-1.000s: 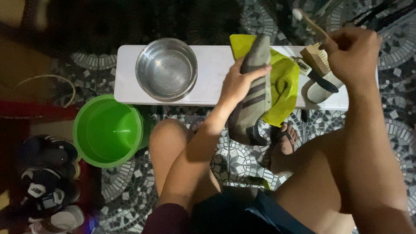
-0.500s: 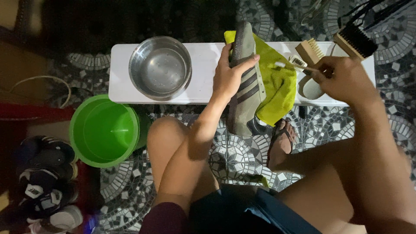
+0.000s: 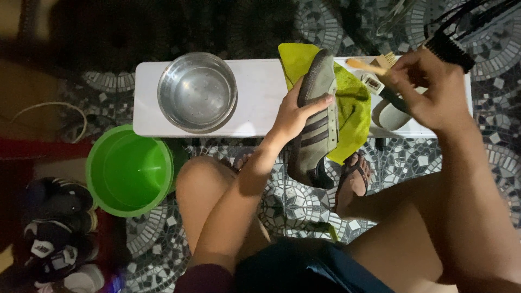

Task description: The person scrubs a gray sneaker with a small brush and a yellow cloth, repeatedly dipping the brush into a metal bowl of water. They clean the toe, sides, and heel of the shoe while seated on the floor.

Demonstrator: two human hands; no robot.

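On the white bench, head view: one grey shoe (image 3: 316,116) with dark side stripes lies toe away from the person, its heel hanging past the near edge of the white bench (image 3: 255,92).
Left hand: the left hand (image 3: 296,111) is wrapped over the shoe's left side, fingers curled closed on it, thumb across the upper.
Right hand: the right hand (image 3: 429,89) is raised over the bench's right end, fingers pinched shut on a thin light-handled brush (image 3: 364,65); its bristle end is too blurred to make out.
Cloth: one yellow-green cloth (image 3: 353,108) lies under the shoe and to its right.
Packages and labels: one small white labelled item (image 3: 373,83) sits just right of the cloth; its kind cannot be told.
Counts: one steel bowl (image 3: 197,92) on the bench's left part; one green bucket (image 3: 130,171) on the mosaic floor beside the left knee; a heap of dark shoes (image 3: 51,233) at lower left, number unclear; one flip-flop foot (image 3: 353,182) below the bench.
Change from earlier: half a second ago the right hand was lower, near the cloth's right edge; now it is higher. The shoe is held in much the same place.
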